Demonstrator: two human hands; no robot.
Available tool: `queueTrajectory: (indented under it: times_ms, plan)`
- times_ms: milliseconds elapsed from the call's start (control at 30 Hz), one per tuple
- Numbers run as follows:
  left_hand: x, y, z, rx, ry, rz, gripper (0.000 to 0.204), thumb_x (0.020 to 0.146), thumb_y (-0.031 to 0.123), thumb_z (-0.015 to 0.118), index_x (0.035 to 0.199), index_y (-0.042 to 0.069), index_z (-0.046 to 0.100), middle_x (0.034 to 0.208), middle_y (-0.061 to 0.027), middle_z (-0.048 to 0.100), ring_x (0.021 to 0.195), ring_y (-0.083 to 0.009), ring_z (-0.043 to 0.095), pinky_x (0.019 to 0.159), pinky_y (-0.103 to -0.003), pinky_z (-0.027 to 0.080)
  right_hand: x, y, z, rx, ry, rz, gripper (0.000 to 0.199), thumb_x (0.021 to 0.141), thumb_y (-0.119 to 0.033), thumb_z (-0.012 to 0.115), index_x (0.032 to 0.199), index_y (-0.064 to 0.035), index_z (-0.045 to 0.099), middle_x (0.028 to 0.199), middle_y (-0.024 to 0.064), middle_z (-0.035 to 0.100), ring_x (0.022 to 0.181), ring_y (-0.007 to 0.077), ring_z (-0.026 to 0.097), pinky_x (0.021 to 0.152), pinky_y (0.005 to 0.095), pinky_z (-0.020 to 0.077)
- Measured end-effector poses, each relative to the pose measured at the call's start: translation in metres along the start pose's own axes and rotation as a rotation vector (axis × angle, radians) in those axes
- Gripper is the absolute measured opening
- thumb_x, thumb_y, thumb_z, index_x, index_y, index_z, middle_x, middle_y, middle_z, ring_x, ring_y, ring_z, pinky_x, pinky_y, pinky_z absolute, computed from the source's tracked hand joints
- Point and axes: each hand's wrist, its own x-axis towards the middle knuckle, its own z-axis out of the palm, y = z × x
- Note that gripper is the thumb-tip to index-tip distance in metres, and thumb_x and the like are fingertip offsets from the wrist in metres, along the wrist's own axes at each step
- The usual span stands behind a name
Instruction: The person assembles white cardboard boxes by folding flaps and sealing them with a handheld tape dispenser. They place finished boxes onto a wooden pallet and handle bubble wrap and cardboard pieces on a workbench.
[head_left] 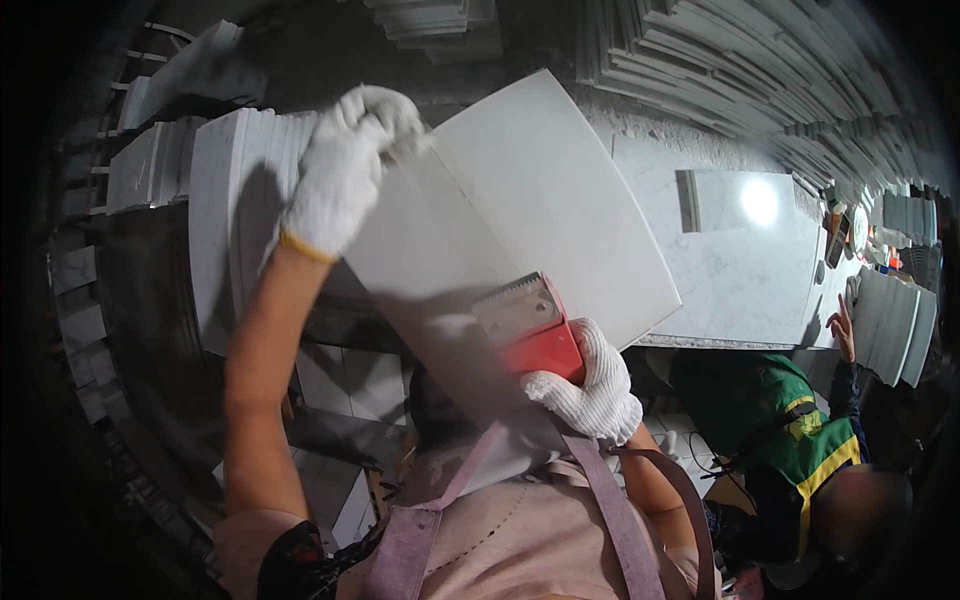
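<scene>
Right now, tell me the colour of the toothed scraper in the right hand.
Red handle, grey metal blade: the scraper, clearest in the head view.

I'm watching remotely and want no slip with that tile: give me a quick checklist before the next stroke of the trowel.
1. Left hand grips the top edge of the white tile: ok, gloved fingers wrap over it.
2. Right hand holds the red notched trowel: ok, closed around its lower part.
3. Trowel teeth on the tile face: ok, the toothed edge lies against it.
4. Tile's lower edge supported: cannot tell, hidden behind the apron.
5. Co-worker in the green vest apart from the tile: ok, lower right, hand on the marble table.
</scene>
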Motion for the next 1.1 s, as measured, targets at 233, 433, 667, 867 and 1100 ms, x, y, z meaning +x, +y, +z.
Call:
queueTrajectory:
  times_ms: [233,433,667,867,1100]
  plan:
    - [0.110,-0.030,-0.072,0.141,-0.092,-0.306,0.006,0.103,0.008,0.059,0.099,0.009,0.064,0.085,0.0004,0.062,0.070,-0.0127,0.058,0.088,-0.041,0.060,0.038,-0.029,0.011,-0.080,0.080,0.104,0.087,0.088,-0.063,0.076,0.145,-0.0022,0.053,0.113,0.0206,0.073,0.104,0.0317,0.074,0.092,0.0421,0.0573]
    - [0.128,-0.077,-0.073,0.226,-0.166,-0.254,0.010,0.099,0.005,0.061,0.093,0.006,0.069,0.081,-0.0021,0.065,0.072,-0.0118,0.059,0.071,-0.032,0.051,0.045,-0.042,0.008,-0.004,0.019,0.233,0.084,0.089,-0.061,0.074,0.145,-0.0017,0.052,0.106,0.0200,0.075,0.098,0.0295,0.076,0.089,0.0411,0.0579]
    - [0.137,-0.117,-0.102,1.409,-0.302,-0.071,0.055,0.104,0.030,0.051,0.146,-0.004,0.056,0.151,-0.0233,0.058,0.143,-0.0388,0.051,0.120,-0.042,0.040,0.048,-0.037,0.011,-0.119,0.098,0.081,0.078,0.090,-0.061,0.073,0.132,0.0016,0.056,0.093,0.0202,0.075,0.086,0.0348,0.077,0.083,0.0432,0.0596]
    - [0.137,-0.122,-0.124,0.436,-0.460,-0.560,0.041,0.111,0.030,0.046,0.133,0.003,0.068,0.116,-0.0071,0.076,0.100,-0.0204,0.072,0.088,-0.039,0.059,0.038,-0.032,0.005,-0.138,0.148,0.004,0.075,0.088,-0.066,0.074,0.121,-0.0004,0.058,0.092,0.0199,0.075,0.087,0.0362,0.077,0.079,0.0443,0.0590]
    - [0.158,-0.117,-0.133,0.619,-0.210,-0.495,0.058,0.112,0.049,0.046,0.144,0.002,0.061,0.131,-0.0126,0.071,0.112,-0.0235,0.068,0.096,-0.041,0.057,0.025,-0.026,0.003,-0.130,0.145,-0.060,0.066,0.090,-0.062,0.071,0.118,-0.0038,0.059,0.096,0.0206,0.075,0.088,0.0378,0.075,0.077,0.0467,0.0579]
